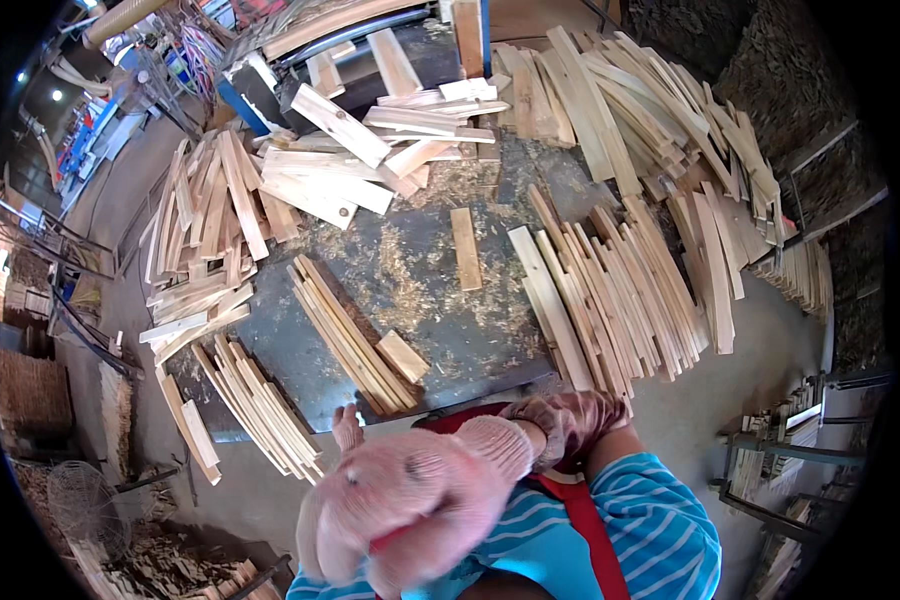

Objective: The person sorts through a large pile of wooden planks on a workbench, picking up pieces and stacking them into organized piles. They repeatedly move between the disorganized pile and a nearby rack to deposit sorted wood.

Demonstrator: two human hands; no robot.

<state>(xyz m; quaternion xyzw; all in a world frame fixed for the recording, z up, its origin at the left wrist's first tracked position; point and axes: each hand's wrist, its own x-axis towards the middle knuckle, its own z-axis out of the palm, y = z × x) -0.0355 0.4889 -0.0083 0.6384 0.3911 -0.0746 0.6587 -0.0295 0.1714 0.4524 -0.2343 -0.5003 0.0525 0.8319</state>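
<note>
My right hand (400,500), in a pink knit glove, reaches across my body to the left, close to the camera. It is slightly blurred; its fingers point down and stand apart, with no held thing visible. Behind it, most of my left hand (347,428) is hidden. Only a bit of its pink glove shows by the table's front edge, so its grip cannot be made out. Just beyond lies a row of narrow wooden strips (345,335) on the dark table (450,345), and beside them a short wooden block (403,356).
Rows of strips overhang the front edge at left (260,405) and right (610,300). A short board (466,249) lies mid-table among sawdust (407,270). Loose boards (340,125) pile up before a machine (350,50). More boards (660,100) heap at far right.
</note>
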